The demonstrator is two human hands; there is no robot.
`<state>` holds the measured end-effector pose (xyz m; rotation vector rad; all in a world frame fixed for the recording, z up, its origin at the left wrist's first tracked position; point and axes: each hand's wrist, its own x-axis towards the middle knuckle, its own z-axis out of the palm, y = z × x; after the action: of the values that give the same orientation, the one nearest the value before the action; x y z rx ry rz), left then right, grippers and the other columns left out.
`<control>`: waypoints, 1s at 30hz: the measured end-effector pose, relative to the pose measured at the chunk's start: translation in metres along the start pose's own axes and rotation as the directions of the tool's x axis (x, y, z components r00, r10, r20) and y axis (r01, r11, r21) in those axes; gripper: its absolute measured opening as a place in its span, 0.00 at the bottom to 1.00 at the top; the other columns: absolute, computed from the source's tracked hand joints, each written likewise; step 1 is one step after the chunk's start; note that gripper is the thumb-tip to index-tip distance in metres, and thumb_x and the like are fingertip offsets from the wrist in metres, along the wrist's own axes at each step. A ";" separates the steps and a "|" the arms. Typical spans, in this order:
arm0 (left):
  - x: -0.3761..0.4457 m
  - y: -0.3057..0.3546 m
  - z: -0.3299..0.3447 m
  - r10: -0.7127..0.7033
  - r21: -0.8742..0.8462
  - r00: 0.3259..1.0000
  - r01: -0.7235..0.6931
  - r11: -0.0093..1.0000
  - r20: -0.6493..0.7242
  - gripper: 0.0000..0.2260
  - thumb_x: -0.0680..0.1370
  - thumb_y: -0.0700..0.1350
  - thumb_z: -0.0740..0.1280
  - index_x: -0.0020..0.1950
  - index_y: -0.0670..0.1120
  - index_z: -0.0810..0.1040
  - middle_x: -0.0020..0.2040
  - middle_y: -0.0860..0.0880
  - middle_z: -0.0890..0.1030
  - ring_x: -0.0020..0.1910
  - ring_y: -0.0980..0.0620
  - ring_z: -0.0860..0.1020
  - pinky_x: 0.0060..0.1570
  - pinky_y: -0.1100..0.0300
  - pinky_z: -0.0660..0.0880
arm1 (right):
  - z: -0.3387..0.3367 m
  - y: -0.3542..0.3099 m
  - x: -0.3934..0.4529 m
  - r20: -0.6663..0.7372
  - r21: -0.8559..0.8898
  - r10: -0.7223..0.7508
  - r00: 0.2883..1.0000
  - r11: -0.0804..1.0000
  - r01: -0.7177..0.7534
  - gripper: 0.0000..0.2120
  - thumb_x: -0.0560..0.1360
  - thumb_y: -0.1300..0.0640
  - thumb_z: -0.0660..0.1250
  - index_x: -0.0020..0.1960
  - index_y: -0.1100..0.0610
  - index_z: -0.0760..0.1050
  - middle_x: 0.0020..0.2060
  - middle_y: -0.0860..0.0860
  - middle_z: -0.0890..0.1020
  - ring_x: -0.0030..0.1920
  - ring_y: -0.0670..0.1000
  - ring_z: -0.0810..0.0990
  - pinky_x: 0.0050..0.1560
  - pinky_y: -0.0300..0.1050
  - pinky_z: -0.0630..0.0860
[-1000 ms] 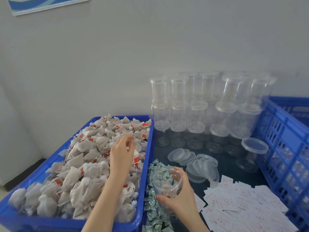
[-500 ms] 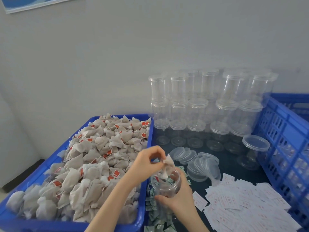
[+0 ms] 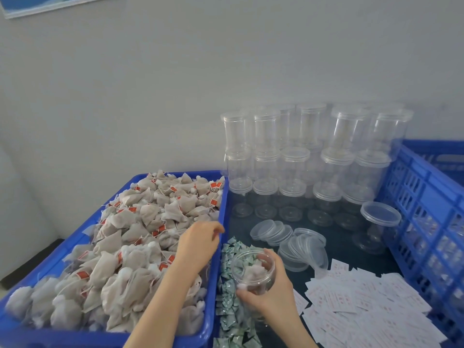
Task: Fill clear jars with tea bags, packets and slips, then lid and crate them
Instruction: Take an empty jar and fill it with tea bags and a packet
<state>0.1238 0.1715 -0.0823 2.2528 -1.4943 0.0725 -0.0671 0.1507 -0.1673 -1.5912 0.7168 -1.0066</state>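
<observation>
Gripping a clear jar (image 3: 252, 270) low in the centre of the frame, the right hand (image 3: 270, 288) curls its fingers round the jar's side and base and tilts the open mouth up and to the left; a few pale tea bags already lie inside it. The left hand (image 3: 198, 243) hangs just left of the jar over the right edge of the blue tray (image 3: 218, 247), fingers loosely bent with nothing between them, its forearm running down to the bottom edge. That tray fills the lower left of the frame and is heaped with tea bags (image 3: 130, 237), pale pouches carrying small red tags. Beneath and beside the held jar, a strip of green-and-white packets (image 3: 229, 307) runs down the dark table (image 3: 339, 249) along the tray's right wall. Loose clear lids (image 3: 272, 231) lie overlapping in the middle of the frame, just above the jar. White slips (image 3: 364, 305) printed in red are spread across the lower right. Stacked empty jars (image 3: 301, 156), several levels high, stand against the grey wall in the centre right, and one lidded jar (image 3: 379, 224) stands apart in front of them. A blue crate (image 3: 424, 197) with slotted sides takes the right edge of the frame, and a blue-and-white picture shows in the upper left corner.
</observation>
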 end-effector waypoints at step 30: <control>0.002 -0.023 0.010 -0.257 0.501 0.956 0.157 0.851 0.138 0.14 0.77 0.34 0.60 0.59 0.46 0.75 0.55 0.48 0.79 0.53 0.48 0.78 0.48 0.58 0.72 | -0.006 -0.023 0.001 -0.014 -0.046 -0.014 1.000 0.999 0.013 0.39 0.51 0.47 0.78 0.59 0.37 0.68 0.52 0.36 0.79 0.55 0.32 0.76 0.47 0.22 0.71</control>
<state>0.1435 0.1738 -0.0985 2.8951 -1.4361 0.1789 -0.0727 0.1527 -0.1440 -1.6315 0.7445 -1.0186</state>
